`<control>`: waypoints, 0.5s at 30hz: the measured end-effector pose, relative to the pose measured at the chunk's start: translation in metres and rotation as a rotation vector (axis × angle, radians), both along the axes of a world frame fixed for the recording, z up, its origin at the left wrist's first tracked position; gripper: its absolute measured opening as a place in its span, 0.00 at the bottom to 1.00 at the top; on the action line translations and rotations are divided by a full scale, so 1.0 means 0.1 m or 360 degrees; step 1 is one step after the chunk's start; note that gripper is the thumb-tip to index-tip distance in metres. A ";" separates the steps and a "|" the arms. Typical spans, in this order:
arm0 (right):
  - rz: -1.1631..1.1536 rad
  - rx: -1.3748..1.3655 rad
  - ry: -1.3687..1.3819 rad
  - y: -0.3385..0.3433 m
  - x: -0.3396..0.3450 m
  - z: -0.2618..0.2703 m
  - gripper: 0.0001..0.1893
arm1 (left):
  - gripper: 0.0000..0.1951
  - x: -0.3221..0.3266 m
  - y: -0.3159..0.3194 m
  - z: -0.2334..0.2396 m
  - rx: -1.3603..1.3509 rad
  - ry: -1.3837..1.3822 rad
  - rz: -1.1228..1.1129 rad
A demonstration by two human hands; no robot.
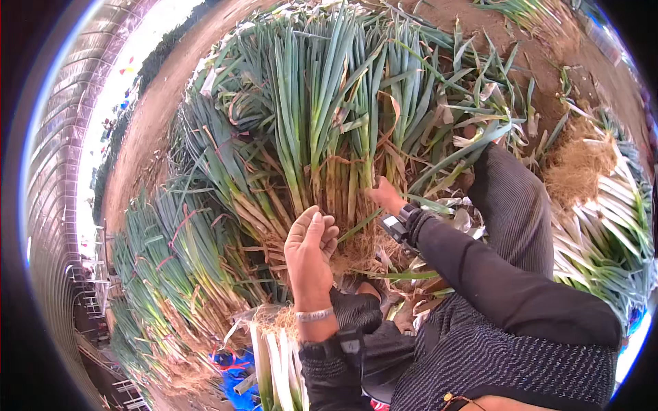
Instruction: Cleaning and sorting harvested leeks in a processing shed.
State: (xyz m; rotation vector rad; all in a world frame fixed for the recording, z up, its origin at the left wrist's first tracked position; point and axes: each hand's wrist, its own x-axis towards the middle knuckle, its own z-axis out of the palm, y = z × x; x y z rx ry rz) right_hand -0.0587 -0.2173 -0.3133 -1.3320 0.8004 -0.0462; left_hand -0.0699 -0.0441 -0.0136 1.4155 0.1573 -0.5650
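Note:
A large heap of green onions [313,103] with long green leaves and soil-brown stalks lies before me. My right hand [385,195] reaches to the stalks at the heap's lower right, its fingers bent against them; whether it grips one is hard to tell. My left hand [311,246] is raised in front of the root ends, palm turned inward, fingers loosely curled and apart, holding nothing. Close below my left wrist stand peeled white onion stalks [277,365] with roots at their upper end. Tangled roots [354,254] and torn leaves lie between my hands.
Bundles of green onions [190,257] tied with red string lean at the left. Trimmed onions with white stalks [591,231] are piled at the right. Blue plastic sheeting [239,372] shows at the lower left. My bent knee [514,216] is right of the heap; loose leaves [457,205] litter the ground.

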 end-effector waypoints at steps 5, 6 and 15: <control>-0.0202 -0.0091 0.0520 0.10 0.16 -0.22 0.25 | 0.11 0.05 -0.07 0.04 -0.0028 -0.0188 -0.0092; -0.0063 0.0007 0.0393 0.09 0.13 -0.18 0.24 | 0.11 0.05 -0.07 0.03 0.0005 -0.0166 -0.0083; 0.0258 0.1225 -0.0390 0.17 -0.63 1.18 0.23 | 0.09 0.07 0.00 0.08 -0.0026 -0.0186 -0.0049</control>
